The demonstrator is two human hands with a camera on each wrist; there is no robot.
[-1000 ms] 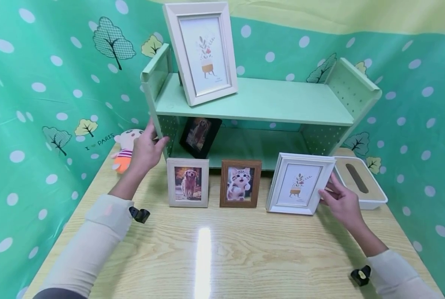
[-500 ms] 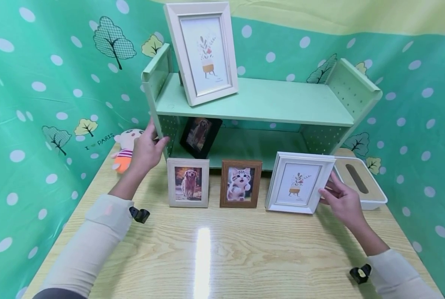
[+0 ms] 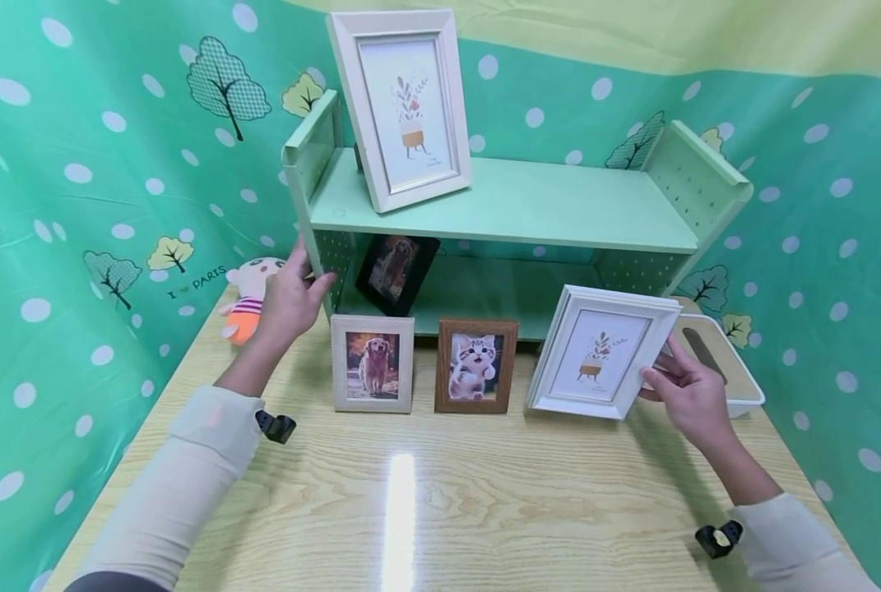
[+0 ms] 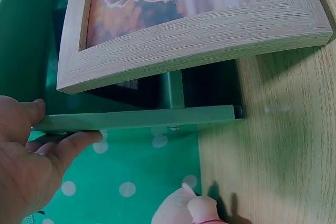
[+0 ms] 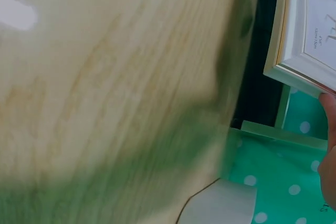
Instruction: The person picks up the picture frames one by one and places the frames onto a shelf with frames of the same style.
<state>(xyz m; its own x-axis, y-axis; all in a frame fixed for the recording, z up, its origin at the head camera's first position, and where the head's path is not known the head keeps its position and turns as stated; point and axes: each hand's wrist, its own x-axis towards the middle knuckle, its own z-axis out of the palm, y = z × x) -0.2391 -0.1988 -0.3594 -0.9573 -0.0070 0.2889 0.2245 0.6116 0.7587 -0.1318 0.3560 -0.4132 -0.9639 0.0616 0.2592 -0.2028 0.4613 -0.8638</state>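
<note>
My left hand (image 3: pixel 289 296) grips the left side panel (image 4: pixel 142 119) of a green two-tier shelf (image 3: pixel 558 201), with thumb and fingers on either side of the panel. By its right edge, my right hand (image 3: pixel 688 399) holds a white picture frame (image 3: pixel 595 353) with a potted-plant print. This frame leans to the right, its lower left corner low over the table. To its left stand a brown frame (image 3: pixel 475 366) with a kitten picture and a pale wood-grain frame (image 3: pixel 373 363) with a dog picture, both upright before the shelf.
A large white frame (image 3: pixel 410 115) stands on the upper tier at left. Below it, a black frame (image 3: pixel 396 271) leans inside the lower tier. A plush toy (image 3: pixel 246 300) sits left of the shelf; a white box with a wooden lid (image 3: pixel 736 370) stands at right.
The white frame in my right hand has tilted clockwise and shifted slightly right and up, its right side lifting. My left hand stays on the shelf panel.
</note>
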